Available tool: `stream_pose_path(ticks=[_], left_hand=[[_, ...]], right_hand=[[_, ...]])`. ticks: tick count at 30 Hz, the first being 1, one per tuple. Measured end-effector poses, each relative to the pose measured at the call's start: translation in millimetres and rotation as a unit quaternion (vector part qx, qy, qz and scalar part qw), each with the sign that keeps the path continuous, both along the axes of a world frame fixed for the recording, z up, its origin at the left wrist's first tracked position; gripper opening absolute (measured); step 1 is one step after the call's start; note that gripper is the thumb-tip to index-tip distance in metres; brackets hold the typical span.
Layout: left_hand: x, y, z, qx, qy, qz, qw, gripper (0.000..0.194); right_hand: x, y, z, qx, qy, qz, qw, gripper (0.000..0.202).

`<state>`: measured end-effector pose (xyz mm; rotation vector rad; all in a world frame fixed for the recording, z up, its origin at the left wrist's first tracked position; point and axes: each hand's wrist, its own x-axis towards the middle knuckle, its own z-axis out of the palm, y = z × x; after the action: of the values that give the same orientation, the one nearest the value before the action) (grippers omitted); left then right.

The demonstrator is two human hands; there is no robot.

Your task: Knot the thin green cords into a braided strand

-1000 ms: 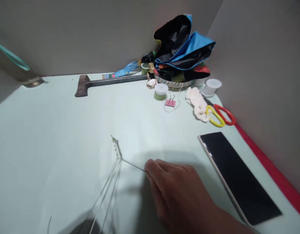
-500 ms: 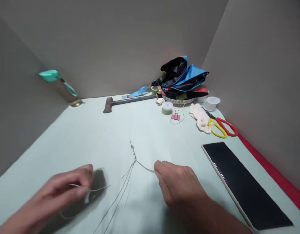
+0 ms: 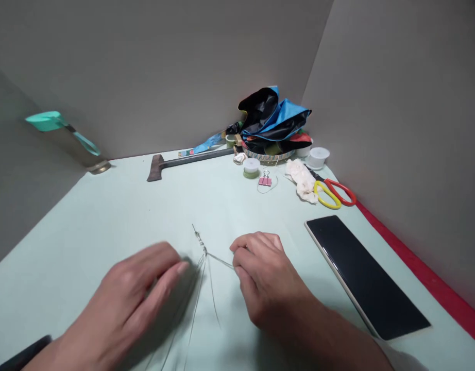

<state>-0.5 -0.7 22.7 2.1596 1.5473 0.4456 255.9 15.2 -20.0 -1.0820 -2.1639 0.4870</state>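
Note:
A short knotted cord (image 3: 201, 242) lies on the pale table, its thin strands fanning out toward the front edge. My right hand (image 3: 268, 281) is closed on a strand that runs from the cord's lower end to its fingertips. To the left of the strands is my left hand (image 3: 133, 299), its thumb and index finger close together near the cord. Whether anything sits between those left fingertips cannot be made out.
A tablet (image 3: 367, 275) lies at the right. Behind it are scissors (image 3: 327, 195), crumpled cloth (image 3: 301, 180), a pink binder clip (image 3: 265, 180) and thread spools (image 3: 251, 168). A hammer-like tool (image 3: 156, 168) and a blue-black bag (image 3: 274, 121) are at the back.
My left hand has moved right and up, close to the cord; the strand seen in it earlier no longer shows there. My right hand still holds its strand. The whole view has shifted slightly.

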Motion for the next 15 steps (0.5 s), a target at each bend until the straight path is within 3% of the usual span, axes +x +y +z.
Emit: stream_pose_path(ticks=[4, 8, 12, 15], left_hand=[[1, 34, -13.5, -0.027, 0.048, 0.038, 0.998, 0.043], [7, 33, -27.4, -0.053, 0.032, 0.022, 0.998, 0.038], [14, 21, -19.2, -0.060, -0.012, 0.021, 0.998, 0.036], [18, 19, -9.7, -0.140, -0.099, 0.096, 0.980, 0.037]], right_hand=[[-5, -5, 0.6, -0.052, 0.044, 0.007, 0.998, 0.023], [-2, -8, 5.9, -0.112, 0.108, 0.050, 0.987, 0.023], [2, -10, 10.3, -0.154, 0.129, 0.070, 0.977, 0.023], [-4, -14, 3.7, -0.198, 0.089, 0.081, 0.973, 0.026]])
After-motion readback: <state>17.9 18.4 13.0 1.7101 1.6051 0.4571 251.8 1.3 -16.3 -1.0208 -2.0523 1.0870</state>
